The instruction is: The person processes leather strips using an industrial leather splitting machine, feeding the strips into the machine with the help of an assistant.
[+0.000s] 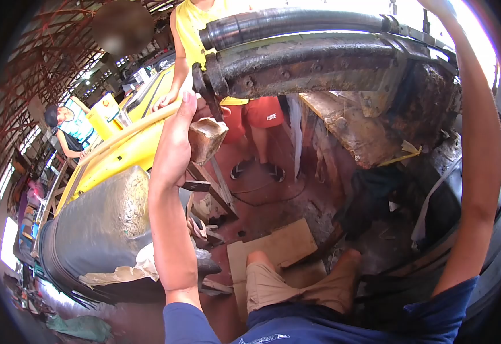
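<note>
My left hand (176,135) is raised left of centre, thumb pointing up, its fingers mostly hidden. It is closed on a rough, pale-brown block (206,140) with a whitish top. Just above that block a dark metal bracket (206,94) hangs from the end of a long, worn dark beam (308,66). A shiny black tube (296,26) runs along the top of the beam. My right arm reaches up past the beam's right end; my right hand (437,6) is cut off by the upper edge and washed out by glare, so its fingers do not show.
A person in a yellow top (190,28) stands behind the beam. Yellow body panels (104,169) and a grey-black padded piece (98,221) lie left. Cardboard (285,243) covers floor near my knees. A tattered brown board (348,123) hangs beneath the beam. Another person (72,126) is farther left.
</note>
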A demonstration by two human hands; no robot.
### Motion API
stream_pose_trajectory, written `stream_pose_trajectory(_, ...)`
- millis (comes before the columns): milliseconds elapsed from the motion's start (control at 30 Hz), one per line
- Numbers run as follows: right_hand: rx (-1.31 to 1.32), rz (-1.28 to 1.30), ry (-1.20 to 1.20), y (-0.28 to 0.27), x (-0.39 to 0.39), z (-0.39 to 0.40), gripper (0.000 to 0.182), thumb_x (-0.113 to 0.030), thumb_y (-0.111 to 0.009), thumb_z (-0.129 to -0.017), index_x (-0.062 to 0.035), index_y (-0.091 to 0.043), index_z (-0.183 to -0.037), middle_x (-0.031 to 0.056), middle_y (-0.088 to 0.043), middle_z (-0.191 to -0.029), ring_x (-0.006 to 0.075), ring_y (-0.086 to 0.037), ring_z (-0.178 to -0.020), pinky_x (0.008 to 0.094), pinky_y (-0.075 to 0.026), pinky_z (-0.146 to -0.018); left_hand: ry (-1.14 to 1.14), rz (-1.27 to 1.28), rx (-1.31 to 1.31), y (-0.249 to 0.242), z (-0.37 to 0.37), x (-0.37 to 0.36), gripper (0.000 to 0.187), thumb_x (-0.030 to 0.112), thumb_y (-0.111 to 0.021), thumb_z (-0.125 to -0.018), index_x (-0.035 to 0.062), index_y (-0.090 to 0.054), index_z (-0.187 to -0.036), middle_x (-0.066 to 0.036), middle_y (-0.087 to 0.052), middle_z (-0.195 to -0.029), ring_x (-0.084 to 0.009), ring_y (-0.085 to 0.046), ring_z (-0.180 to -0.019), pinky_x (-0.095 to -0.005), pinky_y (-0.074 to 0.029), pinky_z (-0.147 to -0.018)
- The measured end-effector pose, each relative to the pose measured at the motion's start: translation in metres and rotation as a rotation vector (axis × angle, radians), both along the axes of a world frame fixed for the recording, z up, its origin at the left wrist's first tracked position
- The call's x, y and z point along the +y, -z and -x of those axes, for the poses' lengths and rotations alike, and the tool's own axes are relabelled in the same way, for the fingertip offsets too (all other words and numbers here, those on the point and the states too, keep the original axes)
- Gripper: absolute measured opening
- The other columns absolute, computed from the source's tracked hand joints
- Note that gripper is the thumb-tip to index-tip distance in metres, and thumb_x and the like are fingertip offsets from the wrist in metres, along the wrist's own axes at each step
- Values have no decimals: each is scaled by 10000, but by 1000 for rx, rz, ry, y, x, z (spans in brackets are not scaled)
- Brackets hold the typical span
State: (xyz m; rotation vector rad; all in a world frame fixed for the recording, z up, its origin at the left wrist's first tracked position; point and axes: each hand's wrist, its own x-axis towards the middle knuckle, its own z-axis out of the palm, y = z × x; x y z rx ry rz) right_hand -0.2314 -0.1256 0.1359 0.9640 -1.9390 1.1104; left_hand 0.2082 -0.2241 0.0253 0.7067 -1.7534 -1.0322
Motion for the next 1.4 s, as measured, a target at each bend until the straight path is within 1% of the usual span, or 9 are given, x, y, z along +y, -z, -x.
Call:
stream_pose_trajectory(200,4,-20,91,-32,-16,4,455,-478,-640,-825,-106,-679,-1083,92,-690,-872,238,-671,-818,330,-515,-795,13,-93,-95,-6,-8,8,556,457,-306,-1005,-17,-551,-1158,-129,-636,-1084,-188,-596,-962,-302,-472,-847)
stream_pose_trajectory(267,26,-33,161,-44,-32,12,461,-488,-643,-822,-108,-682,-1081,92,-695,-858,240,-676,-808,331,-516,-793,29,-166,32,-11,-3,15,504,462,-410,-982,-13,-578,-1009,-64,-632,-915,-124,-580,-793,-259,-463,-719)
stream_pose_trajectory(400,-140,-107,-32,-65,-15,-14,480,-519,-589,-783,-117,-702,-1020,48,-667,-611,248,-673,-652,353,-523,-675,81,-240,29,-22,-12,13,542,424,-489,-960,-72,-532,-1174,-78,-619,-1007,-129,-571,-909,-265,-446,-815)
stream_pose_trajectory(567,-140,-182,146,-82,-18,-32,380,-449,-625,-770,-168,-688,-1019,112,-657,-625,316,-667,-643,414,-522,-651,195,-518,-119,-37,-27,1,631,420,-522,-950,-97,-439,-1302,-130,-651,-999,-149,-591,-940,-265,-429,-881)
stream_pose_trajectory(733,-215,-198,207,-89,-23,-38,290,-425,-655,-772,-188,-701,-933,166,-684,-832,345,-670,-763,431,-527,-683,133,-547,-108,-47,-33,4,614,505,-432,-962,-11,-500,-1288,-143,-563,-1238,-167,-590,-999,-286,-440,-892)
stream_pose_trajectory(1000,-156,-270,5,-92,-10,-34,488,-470,-626,-820,-115,-629,-1154,171,-607,-1151,352,-610,-1022,439,-491,-860,49,-1208,418,-34,-51,24,610,583,-447,-894,7,-610,-1009,-137,-664,-987,-244,-633,-921,-385,-503,-812)
stream_pose_trajectory(1167,-160,-421,-46,-94,-4,-27,558,-463,-606,-837,-104,-554,-1262,224,-562,-1215,395,-588,-1066,464,-479,-893,-143,-950,816,-65,-29,-4,302,319,-525,-888,37,-601,-969,-63,-630,-879,-208,-611,-885,-357,-480,-815)
stream_pose_trajectory(1333,-152,-390,-91,-96,-2,-29,533,-442,-615,-840,-88,-559,-1234,233,-565,-1154,407,-604,-1000,472,-491,-838,-16,-764,473,-86,6,-41,299,270,-566,-930,27,-567,-1105,-35,-614,-983,-129,-576,-940,-292,-431,-884)
stream_pose_trajectory(1400,-119,-374,-95,-92,-2,-24,532,-438,-624,-837,-84,-560,-1229,226,-569,-1130,405,-609,-981,475,-494,-825,-66,-742,405,-79,17,-43,223,285,-494,-972,91,-602,-989,-10,-636,-905,-110,-591,-855,-283,-440,-820)
